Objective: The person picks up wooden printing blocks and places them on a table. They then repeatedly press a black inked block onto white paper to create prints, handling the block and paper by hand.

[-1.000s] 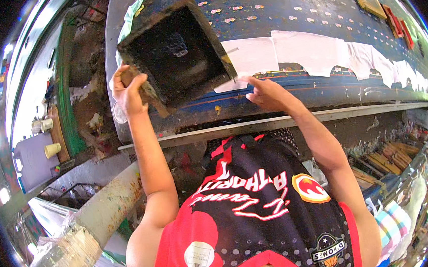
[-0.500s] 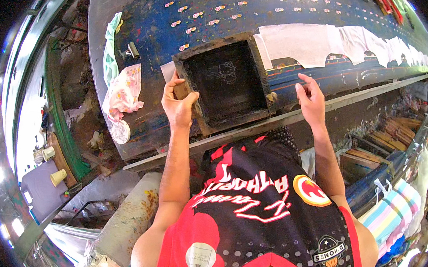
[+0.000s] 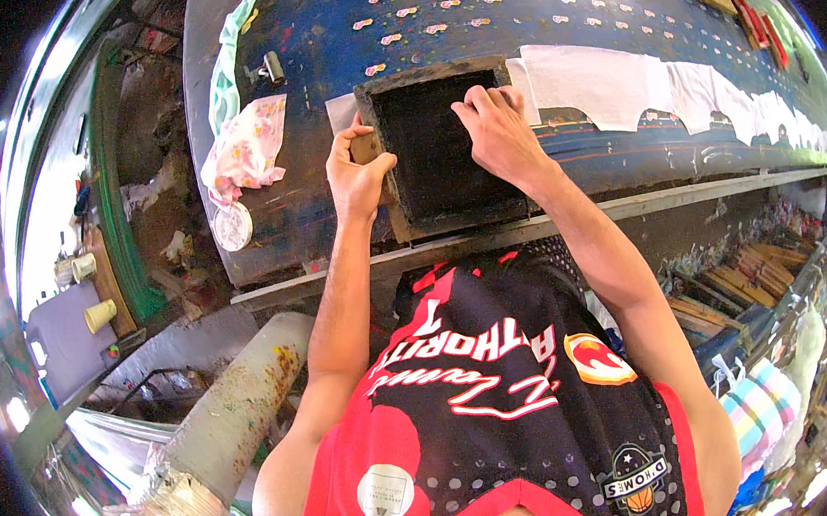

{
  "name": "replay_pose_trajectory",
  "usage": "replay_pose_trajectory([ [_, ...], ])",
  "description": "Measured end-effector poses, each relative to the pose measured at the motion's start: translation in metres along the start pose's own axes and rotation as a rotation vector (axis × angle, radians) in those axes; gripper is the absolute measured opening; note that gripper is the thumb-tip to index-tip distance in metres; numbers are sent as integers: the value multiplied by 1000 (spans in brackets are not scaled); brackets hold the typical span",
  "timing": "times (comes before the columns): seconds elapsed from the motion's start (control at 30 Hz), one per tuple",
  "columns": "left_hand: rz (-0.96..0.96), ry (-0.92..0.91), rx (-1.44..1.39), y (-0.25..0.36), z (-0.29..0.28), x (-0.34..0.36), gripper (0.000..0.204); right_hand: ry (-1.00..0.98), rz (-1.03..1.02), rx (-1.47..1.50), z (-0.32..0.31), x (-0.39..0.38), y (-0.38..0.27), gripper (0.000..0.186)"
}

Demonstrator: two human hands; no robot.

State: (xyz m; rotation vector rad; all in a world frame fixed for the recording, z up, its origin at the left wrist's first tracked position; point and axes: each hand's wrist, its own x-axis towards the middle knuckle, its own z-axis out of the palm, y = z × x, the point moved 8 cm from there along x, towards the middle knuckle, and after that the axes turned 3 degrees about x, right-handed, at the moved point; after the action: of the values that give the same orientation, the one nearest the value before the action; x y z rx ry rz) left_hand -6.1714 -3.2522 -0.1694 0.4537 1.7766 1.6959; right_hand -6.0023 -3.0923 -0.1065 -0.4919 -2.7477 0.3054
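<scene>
A dark screen-printing frame (image 3: 443, 194), wooden-edged with black mesh, lies on the blue table in front of me. My left hand (image 3: 357, 176) grips its left side, fingers behind and thumb over the edge, by a small brown block (image 3: 365, 147). Over the upper right of the mesh is my right hand (image 3: 501, 132), its fingers curled together; a dark bit shows between them, too hidden to name. White cloth pieces (image 3: 603, 87) lie in a row rightward from the frame, and a pale piece (image 3: 341, 112) shows at its left.
Left on the table (image 3: 312, 35) lie a mint cloth (image 3: 225, 79), a patterned pink cloth (image 3: 251, 149), a round white lid (image 3: 232, 227) and a dark-handled tool (image 3: 273, 67). Small printed motifs dot the far surface. A rail (image 3: 621, 207) runs along the near edge; a rusty pipe (image 3: 223, 415) stands lower left.
My right hand has moved left from beside the frame to over its mesh, fingers now curled, covering the outlined cartoon figure. My left hand keeps its grip. The whole view has shifted slightly.
</scene>
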Motion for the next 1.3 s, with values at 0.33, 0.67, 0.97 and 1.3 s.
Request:
replay_pose_trajectory([
  [0.33,-9,24,98,-8,-5,-1,43,-56,-2,-35,13,-1,-5,32],
  [0.67,60,39,84,4,-3,-2,51,-71,40,-83,16,6,-2,24],
  [0.97,9,92,16,28,-8,20,53,395,205,50,-69,-2,38,43],
  [1.3,206,389,-329,140,-4,161,55,242,310,360,-52,-67,94,61],
])
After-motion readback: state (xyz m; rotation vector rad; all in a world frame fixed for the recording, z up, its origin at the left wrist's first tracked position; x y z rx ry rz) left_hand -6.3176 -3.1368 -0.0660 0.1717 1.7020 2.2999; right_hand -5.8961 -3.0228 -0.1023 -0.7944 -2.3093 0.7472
